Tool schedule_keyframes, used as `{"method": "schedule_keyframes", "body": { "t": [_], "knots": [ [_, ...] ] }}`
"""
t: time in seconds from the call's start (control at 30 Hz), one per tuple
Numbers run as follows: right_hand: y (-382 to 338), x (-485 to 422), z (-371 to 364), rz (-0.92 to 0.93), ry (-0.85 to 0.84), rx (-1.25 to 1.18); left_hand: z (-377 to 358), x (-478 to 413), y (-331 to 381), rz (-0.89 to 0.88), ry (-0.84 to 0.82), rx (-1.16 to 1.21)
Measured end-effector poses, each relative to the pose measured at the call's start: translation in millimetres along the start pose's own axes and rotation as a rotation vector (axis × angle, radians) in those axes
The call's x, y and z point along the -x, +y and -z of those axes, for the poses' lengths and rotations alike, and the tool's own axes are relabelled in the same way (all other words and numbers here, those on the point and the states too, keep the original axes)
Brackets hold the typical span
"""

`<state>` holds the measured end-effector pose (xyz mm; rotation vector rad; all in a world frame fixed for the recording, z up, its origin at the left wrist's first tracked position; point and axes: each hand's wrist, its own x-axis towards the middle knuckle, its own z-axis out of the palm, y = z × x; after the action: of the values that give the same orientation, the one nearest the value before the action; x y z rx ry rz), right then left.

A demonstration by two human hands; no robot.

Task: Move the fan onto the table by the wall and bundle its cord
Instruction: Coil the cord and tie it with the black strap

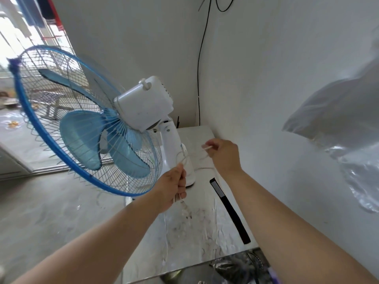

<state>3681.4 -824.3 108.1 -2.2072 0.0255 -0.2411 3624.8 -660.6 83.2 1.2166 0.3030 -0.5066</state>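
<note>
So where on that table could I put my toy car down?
The best bare patch on the table is the near middle, between the black strip along the wall and the table's left edge. The far corner behind the fan is small. Around the fan's base it's crowded: both hands, left and right, hold the white cord there.

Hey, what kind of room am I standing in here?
Probably a plain home utility corner: a blue fan on a small table against bare white walls, and clothes hanging by a bright doorway.
</note>
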Motion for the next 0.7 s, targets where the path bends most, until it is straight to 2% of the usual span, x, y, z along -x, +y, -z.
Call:
{"method": "schedule_keyframes", "body": {
  "t": [0.13, 0.23, 0.43, 0.53, 0.63, 0.7],
  "knots": [
    [-24.9, 3.1, 9.7, -0.146, -0.418, -0.073, -3.8, -4.4, -2.1, -0.099, 0.114, -0.034],
    [-35.5, 6.9, 12.5, -0.289, -0.565, -0.164, -10.2, -6.6, 1.4, -0.121, 0.143, -0.085],
    [-45.2, 12.9, 7.3, -0.474, -0.517, -0.325, -21.3, -14.4, 6.6, -0.213, 0.241, -0.415],
    [-45.9, 13.8, 7.4, -0.508, -0.522, -0.470, -20.5, -18.8, 7.8, -0.265, 0.270, -0.584],
    [-44.3, 13.5, 7.0, -0.476, -0.484, -0.678, -22.7, -24.0, 11.0, -0.233, 0.241, -0.434],
    [-37.8, 11.6, 8.5, -0.483, -0.377, -0.804, -22.2, -27.3, 13.6, -0.212, 0.251, -0.255]
  ]
}}
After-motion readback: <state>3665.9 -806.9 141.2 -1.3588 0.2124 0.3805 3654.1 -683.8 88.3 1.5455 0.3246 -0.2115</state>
